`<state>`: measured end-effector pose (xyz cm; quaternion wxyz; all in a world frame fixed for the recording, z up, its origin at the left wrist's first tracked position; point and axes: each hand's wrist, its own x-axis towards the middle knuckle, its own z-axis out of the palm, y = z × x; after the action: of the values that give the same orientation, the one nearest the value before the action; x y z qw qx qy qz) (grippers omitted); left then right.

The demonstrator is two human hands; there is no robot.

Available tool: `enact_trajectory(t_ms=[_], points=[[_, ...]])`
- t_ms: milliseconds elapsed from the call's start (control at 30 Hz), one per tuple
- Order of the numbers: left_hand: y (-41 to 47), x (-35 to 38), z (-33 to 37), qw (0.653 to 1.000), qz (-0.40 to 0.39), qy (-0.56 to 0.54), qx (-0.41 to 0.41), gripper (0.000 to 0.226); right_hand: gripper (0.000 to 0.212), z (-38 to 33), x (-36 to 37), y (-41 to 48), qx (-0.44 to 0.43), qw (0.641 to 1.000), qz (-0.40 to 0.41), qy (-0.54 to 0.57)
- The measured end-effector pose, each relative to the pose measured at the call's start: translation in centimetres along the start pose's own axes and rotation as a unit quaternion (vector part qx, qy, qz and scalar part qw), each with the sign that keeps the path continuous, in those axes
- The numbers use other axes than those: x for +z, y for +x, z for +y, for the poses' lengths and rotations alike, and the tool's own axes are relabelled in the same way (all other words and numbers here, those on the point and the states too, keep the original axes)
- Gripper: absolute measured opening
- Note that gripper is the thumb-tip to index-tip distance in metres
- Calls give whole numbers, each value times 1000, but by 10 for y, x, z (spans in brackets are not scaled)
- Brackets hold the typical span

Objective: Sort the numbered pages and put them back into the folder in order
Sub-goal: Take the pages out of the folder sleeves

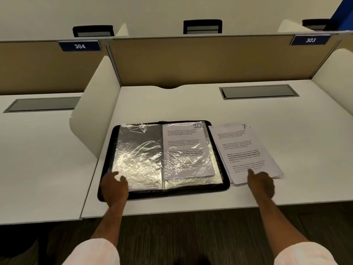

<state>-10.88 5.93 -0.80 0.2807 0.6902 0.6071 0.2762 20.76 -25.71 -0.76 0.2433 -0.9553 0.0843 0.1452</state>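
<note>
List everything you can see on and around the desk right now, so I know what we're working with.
Folder: 1, black edge, clear shiny sleeves, open flat at desk front.
Page marked 10: 1, white, on the folder's right half.
Loose page stack: 1 stack, white, top sheet marked 7, on the desk right of the folder.
Desk: 1, white, with a grey hatch at back right.
Number plates: 2, blue, 304 and 303, on the beige partition.
Chair backs: 3, black, behind the partition.
Left hand: on the folder's left sleeve.
Right hand: fingertip on the loose stack.
</note>
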Motion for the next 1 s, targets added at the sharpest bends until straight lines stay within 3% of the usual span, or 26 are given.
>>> enact_trajectory(t_ms=[100,200,333,467,600,733,833,933,1000], points=[[-10,31,18,986,-102,10,132,23,44,-26,16,-40,-192,979,-34,-54],[-29,57,41,943,-239,65,223,38,44,-41,40,-81,-329,938,-79,-79],[-55,80,62,859,-376,146,316,61,69,-49,70,-110,-328,890,-152,-278],[-68,96,63,807,-407,234,359,71,71,-47,88,-118,-335,866,-154,-338],[-67,103,59,824,-377,217,363,54,72,-48,92,-113,-349,861,-154,-337],[-62,104,62,857,-354,169,335,28,81,-53,90,-112,-415,857,-70,-299],[-58,105,64,865,-363,162,307,21,84,-53,93,-109,-411,868,-63,-271],[-54,104,66,875,-362,133,291,21,63,-54,90,-111,-437,866,-10,-242],[-51,103,66,886,-357,97,279,20,45,-56,86,-115,-491,855,34,-164]])
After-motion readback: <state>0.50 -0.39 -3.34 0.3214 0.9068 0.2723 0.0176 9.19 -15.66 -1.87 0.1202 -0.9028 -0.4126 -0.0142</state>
